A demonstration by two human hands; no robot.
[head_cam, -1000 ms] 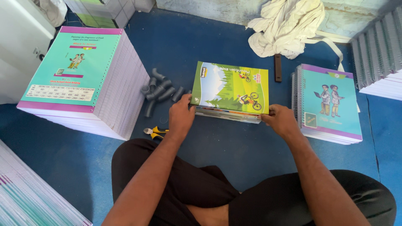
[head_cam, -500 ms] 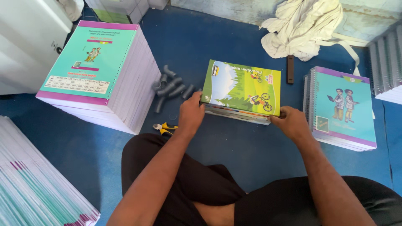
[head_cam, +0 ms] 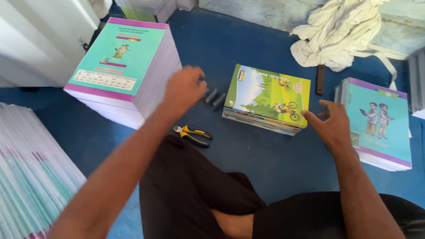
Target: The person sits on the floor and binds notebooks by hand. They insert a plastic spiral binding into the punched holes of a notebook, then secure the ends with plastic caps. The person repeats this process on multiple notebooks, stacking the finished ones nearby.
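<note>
Head cam looks down at blue floor (head_cam: pixel 248 159), person sitting w/ dark trousers at bottom of frame. Biggest thing I see: tall stack of teal books (head_cam: pixel 126 71) w/ purple edging, upper left, standing square on the floor. Far left, another big fanned pile of pages (head_cam: pixel 31 177), only partly in frame. Crumpled cream cloth (head_cam: pixel 341 31) lies top right against the wall. Right side, a lower stack of teal spiral-bound books (head_cam: pixel 378 121), purple trim. No boxes, trays or bins visible; everything sits in loose stacks straight on the floor.

Centre: small stack of books w/ green cover (head_cam: pixel 268 99), bike rider pictured on top, flat on floor between the two teal stacks, a bit tilted. Neither hand touches it. Right hand (head_cam: pixel 332 126) hovers just beside its right edge, fingers spread, palm down, holding nothing. Left hand (head_cam: pixel 186 86) is raised over the grey tubes, blurred, fingers curled loosely; can't tell whether it pinches anything.

Grey tubes (head_cam: pixel 214 97) lie just left of the green stack, partly hidden by the left hand. Yellow-handled pliers (head_cam: pixel 193 135) lie on floor near the knee, below the tubes. Dark flat bar (head_cam: pixel 320 79) sits near the cloth.
</note>
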